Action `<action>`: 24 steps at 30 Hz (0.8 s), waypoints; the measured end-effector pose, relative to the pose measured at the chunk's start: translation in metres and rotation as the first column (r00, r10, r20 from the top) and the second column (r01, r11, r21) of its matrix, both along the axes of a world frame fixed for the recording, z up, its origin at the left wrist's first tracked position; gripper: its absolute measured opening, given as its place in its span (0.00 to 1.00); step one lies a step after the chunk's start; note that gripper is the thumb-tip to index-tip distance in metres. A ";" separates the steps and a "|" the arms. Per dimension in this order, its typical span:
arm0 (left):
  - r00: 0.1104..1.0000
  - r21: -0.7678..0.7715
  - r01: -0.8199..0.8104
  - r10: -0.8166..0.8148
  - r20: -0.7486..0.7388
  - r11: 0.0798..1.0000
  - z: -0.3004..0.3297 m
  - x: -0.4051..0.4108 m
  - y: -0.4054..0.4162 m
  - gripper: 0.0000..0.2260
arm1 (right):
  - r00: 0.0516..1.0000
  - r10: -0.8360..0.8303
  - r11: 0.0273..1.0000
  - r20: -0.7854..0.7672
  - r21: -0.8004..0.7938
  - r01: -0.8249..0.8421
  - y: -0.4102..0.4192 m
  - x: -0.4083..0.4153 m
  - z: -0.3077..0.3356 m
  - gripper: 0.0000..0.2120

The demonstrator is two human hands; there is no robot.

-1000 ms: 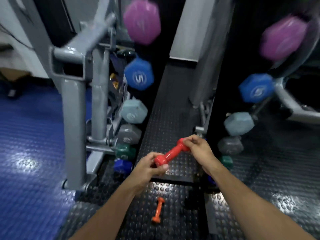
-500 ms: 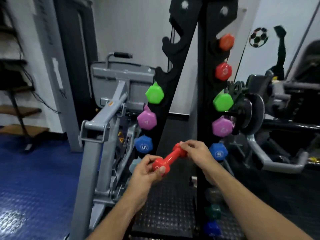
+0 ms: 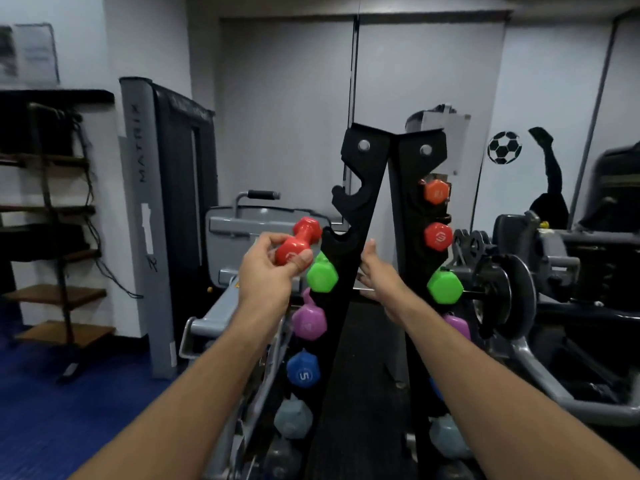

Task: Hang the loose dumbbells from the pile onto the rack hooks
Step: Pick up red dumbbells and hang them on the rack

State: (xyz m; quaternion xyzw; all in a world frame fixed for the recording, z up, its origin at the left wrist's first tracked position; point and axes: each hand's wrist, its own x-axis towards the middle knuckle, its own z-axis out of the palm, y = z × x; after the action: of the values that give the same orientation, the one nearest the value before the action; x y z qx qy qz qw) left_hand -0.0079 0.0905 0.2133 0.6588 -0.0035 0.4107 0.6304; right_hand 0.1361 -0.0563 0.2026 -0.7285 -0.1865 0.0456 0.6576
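Note:
My left hand (image 3: 268,275) grips a small red dumbbell (image 3: 299,240) by its near head, holding it just left of an empty hook (image 3: 341,233) on the black rack's left upright (image 3: 349,271). My right hand (image 3: 379,275) holds nothing, with its fingers straight, between the two uprights. On the left upright hang green (image 3: 322,277), purple (image 3: 309,322), blue (image 3: 303,370) and grey-blue (image 3: 293,419) dumbbells. An orange (image 3: 437,191), a red (image 3: 438,236) and a green (image 3: 445,285) dumbbell hang on the right upright (image 3: 407,202). A second empty hook (image 3: 349,197) sits higher up.
A grey weight machine (image 3: 152,202) and a grey bench frame (image 3: 242,223) stand left of the rack. A barbell with a black plate (image 3: 512,296) sits to the right. Wooden shelves (image 3: 52,292) line the left wall. Blue rubber flooring (image 3: 69,410) lies at the lower left.
My view has tilted up from the floor to the rack top. My right hand has let go of the red dumbbell, and my left hand has raised it to the empty hook.

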 end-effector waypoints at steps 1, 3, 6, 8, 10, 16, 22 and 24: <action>0.999 0.030 -0.038 0.038 -0.014 0.999 0.009 0.009 0.003 0.13 | 1.000 -0.006 1.000 -0.011 0.017 0.006 0.002 -0.002 0.000 0.37; 0.994 0.088 -0.105 0.108 -0.034 0.991 0.023 0.030 0.008 0.15 | 1.000 -0.005 0.998 -0.012 0.056 0.006 0.004 -0.003 -0.004 0.40; 0.984 0.185 -0.154 0.167 -0.056 0.971 0.036 0.062 0.013 0.16 | 0.999 0.036 0.998 -0.025 0.056 -0.035 0.001 -0.009 -0.007 0.37; 0.977 0.240 -0.176 0.198 -0.072 0.955 0.041 0.080 0.013 0.16 | 0.998 0.051 0.998 -0.033 0.025 -0.050 -0.001 -0.011 -0.008 0.36; 0.976 0.267 -0.173 0.201 -0.082 0.948 0.043 0.095 0.009 0.16 | 0.997 0.063 0.998 -0.032 0.011 -0.063 0.000 -0.011 -0.009 0.35; 0.957 0.354 -0.204 0.262 -0.127 0.913 0.042 0.126 -0.012 0.17 | 0.996 0.087 0.996 -0.024 0.023 -0.086 0.000 0.001 -0.013 0.35; 0.941 0.466 -0.154 0.274 -0.200 0.871 0.043 0.138 -0.007 0.18 | 0.994 0.105 0.994 -0.004 -0.014 -0.105 -0.001 0.010 -0.020 0.52; 0.935 0.516 -0.133 0.280 -0.218 0.846 0.043 0.140 -0.006 0.18 | 0.995 0.096 0.995 0.005 -0.020 -0.096 -0.002 0.010 -0.019 0.58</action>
State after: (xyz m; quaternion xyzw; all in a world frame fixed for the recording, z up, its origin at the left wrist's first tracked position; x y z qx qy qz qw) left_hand 0.1325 0.0842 0.2559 0.8462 0.0542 0.3628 0.3866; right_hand 0.1459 -0.0586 0.1834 -0.7254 -0.2226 0.0768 0.6467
